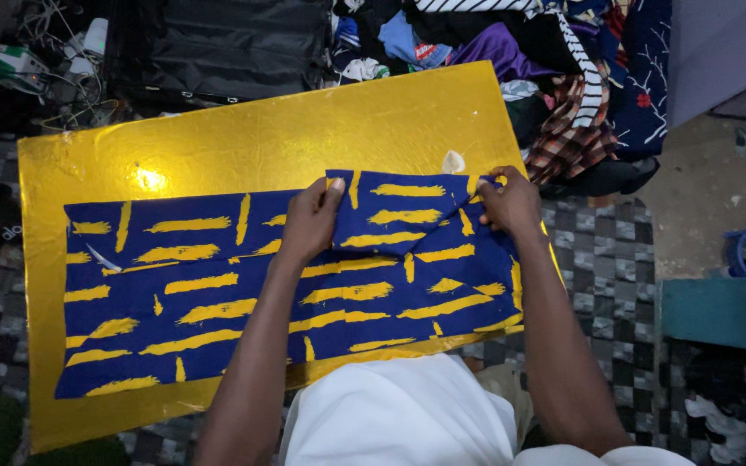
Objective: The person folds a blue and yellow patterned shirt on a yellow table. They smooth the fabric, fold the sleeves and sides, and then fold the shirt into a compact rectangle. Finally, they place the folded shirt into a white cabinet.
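Blue cloth point(218, 302) with yellow brush-strokes, flat on glossy gold board point(218, 147) | far right part folded toward near side | left hand point(311, 220) fingers closed, pinching fold edge | right hand point(509, 203) probably gripping the far right corner, fingertips hidden | clothes pile point(563, 69) far right.

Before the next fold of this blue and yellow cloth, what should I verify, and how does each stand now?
1. Left hand grips the folded flap's corner: ok.
2. Right hand grips the other corner: ok.
3. Blue and yellow cloth lies flat on the gold board: ok.
4. Flap edge is straight between the hands: not ok, it sags.
5. Cloth stays within the board: not ok, right edge overhangs.
6. Clothes pile is clear of the cloth: ok.
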